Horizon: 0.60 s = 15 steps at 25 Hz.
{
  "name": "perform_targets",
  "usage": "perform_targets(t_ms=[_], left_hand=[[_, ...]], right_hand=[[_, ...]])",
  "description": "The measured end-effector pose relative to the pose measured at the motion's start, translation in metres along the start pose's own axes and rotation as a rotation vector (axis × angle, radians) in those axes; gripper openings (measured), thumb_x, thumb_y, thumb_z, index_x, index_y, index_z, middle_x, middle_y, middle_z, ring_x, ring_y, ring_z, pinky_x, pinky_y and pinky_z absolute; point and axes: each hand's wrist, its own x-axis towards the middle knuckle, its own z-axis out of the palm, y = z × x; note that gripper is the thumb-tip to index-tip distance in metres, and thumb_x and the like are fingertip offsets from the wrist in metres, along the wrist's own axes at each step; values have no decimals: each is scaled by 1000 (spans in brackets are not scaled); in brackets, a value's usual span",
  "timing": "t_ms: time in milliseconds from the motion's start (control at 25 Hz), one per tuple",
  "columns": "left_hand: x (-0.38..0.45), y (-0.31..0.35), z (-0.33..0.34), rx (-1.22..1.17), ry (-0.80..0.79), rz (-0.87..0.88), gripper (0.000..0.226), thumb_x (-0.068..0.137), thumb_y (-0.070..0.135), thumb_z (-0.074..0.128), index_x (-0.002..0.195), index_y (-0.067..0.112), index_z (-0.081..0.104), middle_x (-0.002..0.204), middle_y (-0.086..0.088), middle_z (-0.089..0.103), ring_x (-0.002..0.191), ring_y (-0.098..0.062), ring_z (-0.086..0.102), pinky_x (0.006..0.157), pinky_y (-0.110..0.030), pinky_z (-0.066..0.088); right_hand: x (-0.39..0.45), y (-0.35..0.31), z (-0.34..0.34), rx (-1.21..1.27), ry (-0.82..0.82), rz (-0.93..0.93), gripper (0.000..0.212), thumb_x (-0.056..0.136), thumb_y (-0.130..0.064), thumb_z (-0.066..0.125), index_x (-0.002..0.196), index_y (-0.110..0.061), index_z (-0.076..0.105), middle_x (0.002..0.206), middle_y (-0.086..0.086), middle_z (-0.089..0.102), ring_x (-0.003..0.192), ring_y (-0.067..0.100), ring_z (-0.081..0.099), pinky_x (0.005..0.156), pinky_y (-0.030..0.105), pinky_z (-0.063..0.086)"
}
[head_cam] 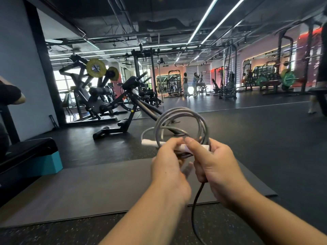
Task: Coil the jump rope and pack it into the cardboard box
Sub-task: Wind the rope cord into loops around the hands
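Head view: a grey jump rope (178,121), wound in loops, is held up over a dark floor mat (88,188); its white handle (152,142) is gripped by the left hand (168,163), the bundle pinched by the right hand (215,167). A loose strand is seen hanging below.

- The grey coiled jump rope (178,121) looked like smooth, faintly glossy plastic cord.
- Its white cylindrical handle (150,142) appeared smooth and matt, likely plastic.
- The large dark grey floor mat (88,188) had a flat, matt, rubbery finish.
- The black speckled gym floor (53,234) looked like rough, grainy rubber.
- The black angled exercise bench frame (131,112) showed painted metal with a dull sheen.
- The black padded bench top (26,149) looked like smooth vinyl.
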Motion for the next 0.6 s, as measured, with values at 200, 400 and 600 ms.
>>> perform_targets(t_ms=[200, 400, 600], left_hand=[[13, 34, -26, 163, -91, 183, 23, 79, 7, 78, 99, 11, 70, 68, -3, 72, 56, -15, 69, 61, -29, 59], [7, 32, -12, 0, -46, 54, 6, 95, 8, 62, 96, 3, 65, 69, -8, 69, 66, -23, 68, 56, -32, 63], [-2, 14, -4, -293, -26, 99, 7, 106, 12, 44, 104, 10, 51, 78, -7, 54, 66, -28, 75, 82, -46, 60]], right_hand=[[23, -25, -19, -112, -98, 60, 23, 89, -23, 72, 80, -7, 59, 46, 0, 27, 35, 12, 20, 39, 20, 17], [33, -35, -26, -120, -143, 79, 18, 90, -20, 72, 88, -5, 62, 53, 1, 24, 43, 13, 16, 42, 22, 12], [19, -11, -13, 86, -10, 6, 22, 72, -34, 86, 77, -18, 72, 54, -5, 37, 44, 8, 24, 41, 21, 20]])
